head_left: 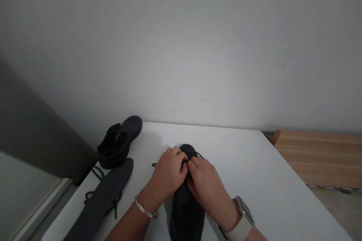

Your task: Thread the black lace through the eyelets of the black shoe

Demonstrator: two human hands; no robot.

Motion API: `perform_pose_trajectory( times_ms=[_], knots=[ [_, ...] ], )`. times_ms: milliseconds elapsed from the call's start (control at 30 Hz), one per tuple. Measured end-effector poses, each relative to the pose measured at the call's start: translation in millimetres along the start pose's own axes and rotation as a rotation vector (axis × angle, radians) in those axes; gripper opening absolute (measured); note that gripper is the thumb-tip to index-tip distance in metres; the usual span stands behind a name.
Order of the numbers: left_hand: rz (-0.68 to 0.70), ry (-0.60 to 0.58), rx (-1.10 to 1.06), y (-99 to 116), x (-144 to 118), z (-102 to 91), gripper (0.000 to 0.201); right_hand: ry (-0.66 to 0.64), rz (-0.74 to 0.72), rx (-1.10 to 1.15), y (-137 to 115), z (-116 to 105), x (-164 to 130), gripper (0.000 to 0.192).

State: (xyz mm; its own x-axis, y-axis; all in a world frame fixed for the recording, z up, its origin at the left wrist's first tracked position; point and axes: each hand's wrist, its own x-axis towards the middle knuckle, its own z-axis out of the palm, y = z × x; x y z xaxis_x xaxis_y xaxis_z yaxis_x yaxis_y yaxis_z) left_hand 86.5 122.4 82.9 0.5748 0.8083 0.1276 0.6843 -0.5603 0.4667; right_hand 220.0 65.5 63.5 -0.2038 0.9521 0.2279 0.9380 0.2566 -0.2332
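Note:
A black shoe [187, 214] rests on the white table with its toe pointing away from me. Both my hands meet over its lacing area, thumbs close together. My left hand [169, 169] has its fingers curled and pinched on the black shoelace [154, 164], part of which sticks out beside it. Bent in the same way, my right hand [206, 184] is closed on the lace from the other side, and a thin strand arcs past its knuckles. The fingertips and the lace between them are mostly hidden.
A second black shoe [114, 150] stands at the table's back left corner. In front of it lies a dark grey insole [106, 192] over a loose black lace [115, 205]. The white table [243, 158] meets the wall; a wooden board [316, 154] is to the right.

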Motion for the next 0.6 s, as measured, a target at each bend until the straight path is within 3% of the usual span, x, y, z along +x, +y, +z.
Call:
perform_pose_trajectory(
  times_ms=[233, 400, 600],
  knots=[
    [0.036, 0.05, -0.025, 1.8, 6.1, -1.4, 0.021, 0.149, 0.032, 0.169, 6.5, -7.1, -9.0, 0.018],
    [0.059, 0.22, -0.344, 19.5, -8.8, -18.1, 0.016, 0.362, 0.188, 0.71, 4.7, -16.4, -15.2, 0.006],
    [0.079, 0.339, -0.502, 37.4, -26.8, -39.6, 0.013, 0.437, 0.282, 1.155, -11.9, -30.9, -15.3, 0.013]
  ],
)
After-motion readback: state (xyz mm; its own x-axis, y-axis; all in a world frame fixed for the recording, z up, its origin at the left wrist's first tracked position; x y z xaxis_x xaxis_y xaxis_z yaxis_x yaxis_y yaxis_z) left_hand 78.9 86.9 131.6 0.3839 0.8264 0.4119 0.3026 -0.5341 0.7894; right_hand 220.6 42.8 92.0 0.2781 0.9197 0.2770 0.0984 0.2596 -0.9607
